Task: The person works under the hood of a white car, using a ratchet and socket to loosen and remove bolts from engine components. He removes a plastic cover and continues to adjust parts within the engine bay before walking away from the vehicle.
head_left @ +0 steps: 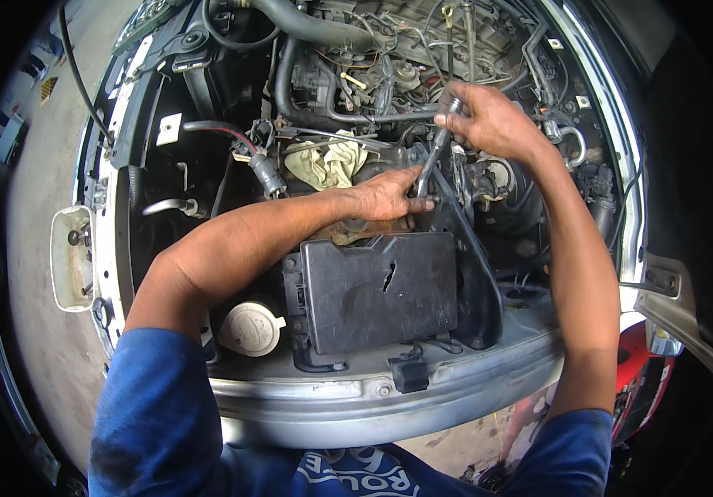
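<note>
A metal ratchet wrench point(436, 155) slants across the engine bay, its far end up and to the right. My right hand point(489, 122) is closed around that far end, thumb and fingers wrapped on it. At the near end, my left hand point(385, 199) grips the tool low down, just behind a black plastic box cover point(381, 291). What the near end of the wrench fits onto is hidden by my left fingers. A crumpled pale cloth point(329, 161) lies just beyond my left wrist.
A black bar point(474, 248) runs along the box's right side. Hoses point(315, 26) and the engine point(406, 70) fill the far side. A white cap point(251, 329) sits below my left forearm. On the left fender edge hangs a white tray point(72, 258) holding small parts.
</note>
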`<state>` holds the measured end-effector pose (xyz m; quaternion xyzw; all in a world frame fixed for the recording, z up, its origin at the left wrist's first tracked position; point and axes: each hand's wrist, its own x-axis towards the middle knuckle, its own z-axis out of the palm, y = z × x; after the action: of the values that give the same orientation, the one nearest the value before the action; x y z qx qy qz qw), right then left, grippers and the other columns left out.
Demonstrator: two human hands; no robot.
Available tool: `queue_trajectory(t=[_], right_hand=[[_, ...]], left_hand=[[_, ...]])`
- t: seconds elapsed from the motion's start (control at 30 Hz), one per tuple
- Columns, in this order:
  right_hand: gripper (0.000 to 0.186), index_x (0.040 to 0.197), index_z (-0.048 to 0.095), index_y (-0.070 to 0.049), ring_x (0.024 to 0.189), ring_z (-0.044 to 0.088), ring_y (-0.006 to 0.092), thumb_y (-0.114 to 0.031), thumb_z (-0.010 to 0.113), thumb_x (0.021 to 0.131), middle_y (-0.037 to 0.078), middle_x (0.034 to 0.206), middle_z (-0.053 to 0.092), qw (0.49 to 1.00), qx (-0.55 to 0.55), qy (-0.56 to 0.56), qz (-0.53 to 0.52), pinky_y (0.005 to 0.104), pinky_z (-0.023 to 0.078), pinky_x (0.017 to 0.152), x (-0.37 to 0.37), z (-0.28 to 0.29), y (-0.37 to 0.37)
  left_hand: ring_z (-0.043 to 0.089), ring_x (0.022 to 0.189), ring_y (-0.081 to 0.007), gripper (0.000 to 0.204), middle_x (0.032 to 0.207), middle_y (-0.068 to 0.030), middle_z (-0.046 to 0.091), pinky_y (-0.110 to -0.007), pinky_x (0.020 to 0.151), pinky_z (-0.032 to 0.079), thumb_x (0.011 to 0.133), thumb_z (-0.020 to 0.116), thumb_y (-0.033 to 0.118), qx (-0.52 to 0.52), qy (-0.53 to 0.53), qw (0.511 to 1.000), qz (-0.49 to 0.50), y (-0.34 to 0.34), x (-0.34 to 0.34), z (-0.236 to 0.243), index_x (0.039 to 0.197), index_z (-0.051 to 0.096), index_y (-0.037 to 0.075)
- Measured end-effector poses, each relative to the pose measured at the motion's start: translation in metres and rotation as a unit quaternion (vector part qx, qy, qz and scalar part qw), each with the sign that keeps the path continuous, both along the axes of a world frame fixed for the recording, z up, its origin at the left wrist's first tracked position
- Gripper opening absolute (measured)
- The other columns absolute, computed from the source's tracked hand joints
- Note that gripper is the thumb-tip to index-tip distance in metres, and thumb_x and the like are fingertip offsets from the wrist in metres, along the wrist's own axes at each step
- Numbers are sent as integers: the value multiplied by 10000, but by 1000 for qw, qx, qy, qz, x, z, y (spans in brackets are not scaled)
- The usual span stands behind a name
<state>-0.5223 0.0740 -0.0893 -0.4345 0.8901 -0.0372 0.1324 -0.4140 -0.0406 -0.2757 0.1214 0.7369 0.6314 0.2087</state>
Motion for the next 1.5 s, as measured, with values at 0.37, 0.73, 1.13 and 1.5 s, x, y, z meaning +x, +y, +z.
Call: queue_trajectory(t=[0.37, 0.73, 1.13, 1.5], right_hand=[[449, 1008, 626, -15, 659, 605, 211, -462, 583, 1006, 86, 678, 604, 983, -145, -69, -90, 409, 483, 640, -36, -13, 20], [493, 1223, 620, -3, 1134, 633, 423, -443, 563, 1009, 243, 1139, 688, 990, -106, 87, -29, 517, 482, 970, -46, -11, 20], [445, 1217, 623, -7, 1116, 646, 430, -395, 577, 1003, 266, 1117, 691, 991, -101, 85, -21, 521, 493, 961, -46, -20, 21], [542, 1332, 586, -11, 1001, 667, 386, -441, 585, 1004, 225, 1027, 701, 989, -99, 106, 8, 490, 497, 881, -52, -28, 23]], left_hand=[[734, 809, -266, 409, 1080, -185, 722, -425, 767, 557, 1004, 632, 300, -215, 55, 964, 149, 0, -28, -76, 1281, 572, 6], [648, 1017, -465, 417, 1048, -281, 679, -483, 874, 512, 1067, 466, 372, -140, 126, 936, 297, 18, -68, -88, 1175, 619, -1], [669, 877, -197, 345, 957, -99, 682, -338, 763, 524, 1002, 660, 257, 39, 14, 946, 320, 27, -57, -78, 1242, 589, 20], [639, 695, -195, 338, 842, -78, 668, -346, 742, 514, 1045, 559, 322, 15, 10, 943, 333, 30, -57, -82, 1154, 611, 6]])
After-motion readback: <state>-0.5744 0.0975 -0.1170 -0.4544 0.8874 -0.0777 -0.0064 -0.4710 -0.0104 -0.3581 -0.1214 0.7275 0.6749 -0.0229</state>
